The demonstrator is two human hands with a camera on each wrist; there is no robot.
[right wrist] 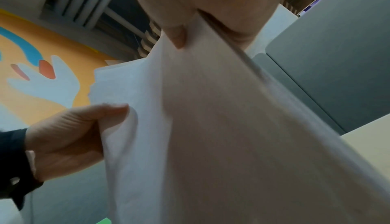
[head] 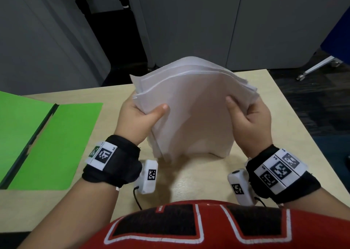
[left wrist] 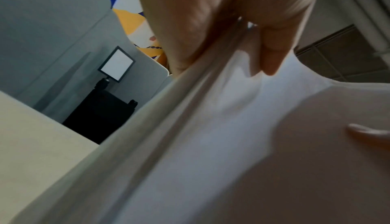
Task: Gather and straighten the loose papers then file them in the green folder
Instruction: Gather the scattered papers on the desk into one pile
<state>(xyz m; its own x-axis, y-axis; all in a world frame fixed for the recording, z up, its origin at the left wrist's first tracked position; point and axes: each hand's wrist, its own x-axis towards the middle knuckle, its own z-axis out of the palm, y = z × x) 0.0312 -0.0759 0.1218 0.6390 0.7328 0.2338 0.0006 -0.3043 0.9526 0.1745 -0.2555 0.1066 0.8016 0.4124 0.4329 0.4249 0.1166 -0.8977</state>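
A stack of white papers stands on its lower edge on the beige table, bowed toward me, its top edges fanned and uneven. My left hand grips the stack's left side, thumb on the front sheet. My right hand grips the right side the same way. The papers fill the left wrist view, and the papers fill the right wrist view, pinched between thumb and fingers in each. The green folder lies open flat on the table to the left, apart from both hands.
The table's far edge runs just behind the papers, with grey partition panels beyond. A black stand is at the back left. A chair leg with a caster is on the floor at the right.
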